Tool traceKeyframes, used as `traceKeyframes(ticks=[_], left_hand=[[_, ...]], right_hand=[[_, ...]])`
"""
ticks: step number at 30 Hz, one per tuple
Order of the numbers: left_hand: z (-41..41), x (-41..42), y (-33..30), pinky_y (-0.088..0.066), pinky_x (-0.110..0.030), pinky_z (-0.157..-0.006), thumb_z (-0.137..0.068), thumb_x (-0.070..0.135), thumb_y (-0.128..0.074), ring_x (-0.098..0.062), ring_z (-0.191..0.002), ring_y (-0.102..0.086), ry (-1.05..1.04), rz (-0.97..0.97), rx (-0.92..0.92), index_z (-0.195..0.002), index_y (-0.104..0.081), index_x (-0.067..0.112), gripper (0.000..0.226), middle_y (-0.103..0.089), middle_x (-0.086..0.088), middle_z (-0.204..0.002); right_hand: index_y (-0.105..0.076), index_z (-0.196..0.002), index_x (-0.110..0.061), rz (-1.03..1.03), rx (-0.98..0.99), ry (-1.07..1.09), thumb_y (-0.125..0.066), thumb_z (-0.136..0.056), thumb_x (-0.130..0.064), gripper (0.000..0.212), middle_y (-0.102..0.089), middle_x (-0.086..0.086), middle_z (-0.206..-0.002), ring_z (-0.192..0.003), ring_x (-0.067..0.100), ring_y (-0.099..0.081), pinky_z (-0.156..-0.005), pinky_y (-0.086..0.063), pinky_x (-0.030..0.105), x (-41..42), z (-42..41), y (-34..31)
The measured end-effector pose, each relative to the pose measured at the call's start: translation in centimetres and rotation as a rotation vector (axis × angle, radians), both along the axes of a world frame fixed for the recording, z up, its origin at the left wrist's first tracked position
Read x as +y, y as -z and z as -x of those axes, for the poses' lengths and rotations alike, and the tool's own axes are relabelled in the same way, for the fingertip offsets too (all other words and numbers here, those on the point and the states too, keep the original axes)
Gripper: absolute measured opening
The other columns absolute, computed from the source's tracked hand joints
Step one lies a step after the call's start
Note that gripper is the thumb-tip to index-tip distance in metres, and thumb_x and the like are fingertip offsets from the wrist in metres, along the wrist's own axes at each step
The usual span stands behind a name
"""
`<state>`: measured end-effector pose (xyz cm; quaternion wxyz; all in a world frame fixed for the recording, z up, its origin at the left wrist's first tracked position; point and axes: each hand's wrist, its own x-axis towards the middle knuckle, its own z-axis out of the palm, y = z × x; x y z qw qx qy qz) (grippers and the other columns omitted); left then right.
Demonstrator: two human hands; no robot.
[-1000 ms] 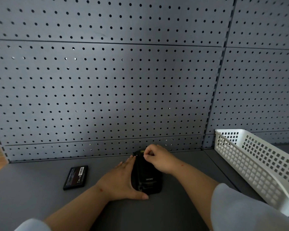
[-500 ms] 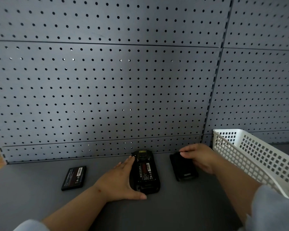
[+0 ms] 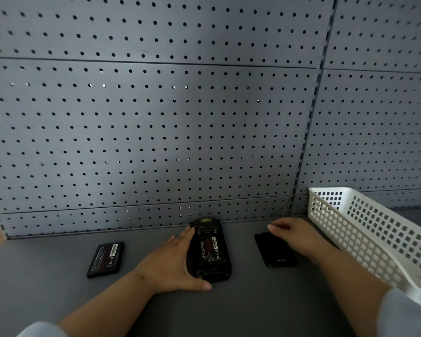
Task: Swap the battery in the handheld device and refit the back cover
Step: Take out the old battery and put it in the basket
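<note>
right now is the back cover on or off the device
Off. The back cover lies flat on the table right of the handheld device, whose battery label is exposed.

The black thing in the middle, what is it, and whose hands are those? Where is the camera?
The camera sits on a person's head, looking down, so you see that person's own two hands. The left hand lies flat against the handheld device, steadying it. Its back is open, showing a battery inside. The right hand rests on the black back cover, lying flat on the grey table. A spare battery lies to the left, and a white basket stands at the right. Behind is a wall full of holes.
</note>
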<state>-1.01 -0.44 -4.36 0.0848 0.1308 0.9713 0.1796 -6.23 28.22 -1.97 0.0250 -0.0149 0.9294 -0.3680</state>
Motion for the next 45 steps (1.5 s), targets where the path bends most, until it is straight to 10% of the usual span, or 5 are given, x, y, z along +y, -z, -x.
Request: traceKeyframes(ticks=[6,14,34,45], left_hand=[[0.0,-0.1,0.1,-0.008,-0.029,-0.115,-0.024,0.094,-0.037,-0.02,-0.144,-0.002,0.004,0.006,0.006,-0.143,0.013,0.025,0.147,0.003,0.004,-0.157],[0.1,-0.1,0.2,-0.009,-0.032,-0.117,-0.022,0.095,-0.036,-0.021,-0.144,-0.003,0.001,0.004,0.001,-0.143,0.013,0.025,0.148,0.002,0.004,-0.157],[0.5,-0.3,0.7,-0.004,-0.029,-0.118,-0.031,0.097,-0.031,-0.015,-0.144,0.0,0.069,0.023,0.044,-0.142,0.018,0.02,0.143,0.018,0.005,-0.154],[0.0,-0.1,0.3,-0.007,-0.03,-0.116,-0.03,0.094,-0.033,-0.018,-0.144,-0.001,0.044,0.007,0.032,-0.143,0.016,0.025,0.142,0.016,0.009,-0.155]], right_hand=[[-0.03,-0.143,-0.017,-0.157,-0.05,-0.055,-0.064,-0.069,-0.063,0.093,-0.033,0.005,-0.151,-0.137,0.019,-0.034,-0.111,-0.027,0.03,-1.0,-1.8,1.0],[-0.016,-0.147,-0.015,-0.194,0.014,-0.094,-0.064,-0.073,-0.058,0.098,-0.014,0.002,-0.158,-0.144,0.016,-0.016,-0.115,-0.015,0.026,-1.7,-2.9,0.6],[-0.037,-0.132,-0.012,-0.596,0.146,-0.561,-0.05,-0.09,-0.042,0.053,-0.058,0.016,-0.123,-0.108,0.029,-0.056,-0.083,-0.046,0.035,-9.2,-4.1,-1.8],[-0.049,-0.125,-0.013,-0.496,0.389,-0.339,-0.035,-0.096,-0.042,0.044,-0.063,0.009,-0.119,-0.105,0.023,-0.06,-0.086,-0.047,0.034,-9.6,-5.1,0.5]])
